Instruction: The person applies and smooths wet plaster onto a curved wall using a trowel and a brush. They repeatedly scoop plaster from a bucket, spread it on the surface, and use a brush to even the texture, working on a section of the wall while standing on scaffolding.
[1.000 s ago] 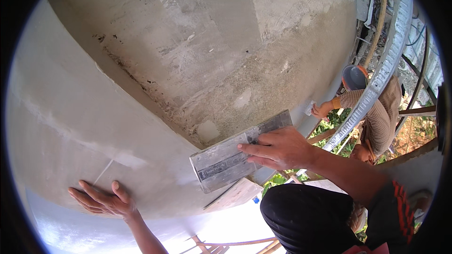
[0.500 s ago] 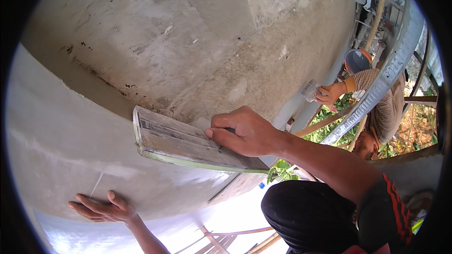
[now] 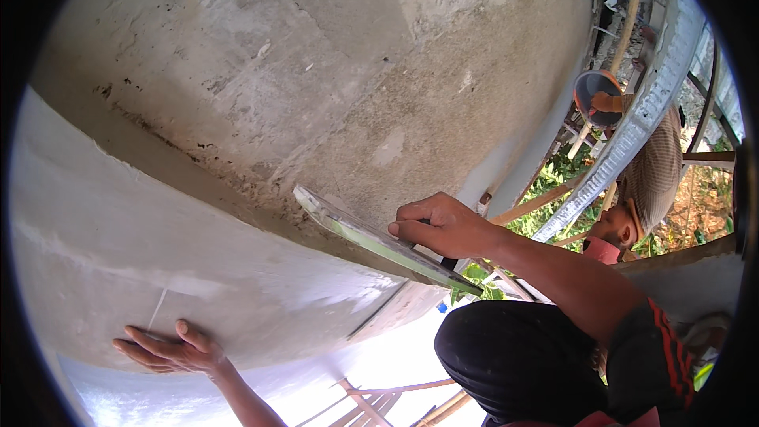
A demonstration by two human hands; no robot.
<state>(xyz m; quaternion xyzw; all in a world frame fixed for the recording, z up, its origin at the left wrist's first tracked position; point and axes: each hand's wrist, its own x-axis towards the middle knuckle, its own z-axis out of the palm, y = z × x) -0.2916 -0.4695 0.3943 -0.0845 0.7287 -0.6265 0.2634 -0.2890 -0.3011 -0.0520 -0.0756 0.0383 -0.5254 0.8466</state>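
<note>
My right hand (image 3: 435, 225) grips the dark handle of a long plastering float (image 3: 360, 233) with a pale green edge, held tilted along the lip of a smooth grey rendered band (image 3: 158, 213). Its left end lies over the recess beside that lip; whether it touches the surface there I cannot tell. Above it stretches a rough, patchy concrete surface (image 3: 348, 71) with cracks and dark pitting. My left hand (image 3: 174, 348) lies on the smooth band at lower left, fingers spread and holding nothing.
At right, a co-worker (image 3: 652, 174) in a striped top has a hand in a grey-and-orange bucket (image 3: 597, 107), behind a curved metal beam (image 3: 632, 134). Wooden poles (image 3: 530, 205) and foliage lie beyond. My dark-clothed knee (image 3: 482, 348) is at lower right.
My right hand has moved rightward with the float, whose face has tilted nearly edge-on. The co-worker's hand has moved from the surface up into the bucket. My left hand has barely moved.
</note>
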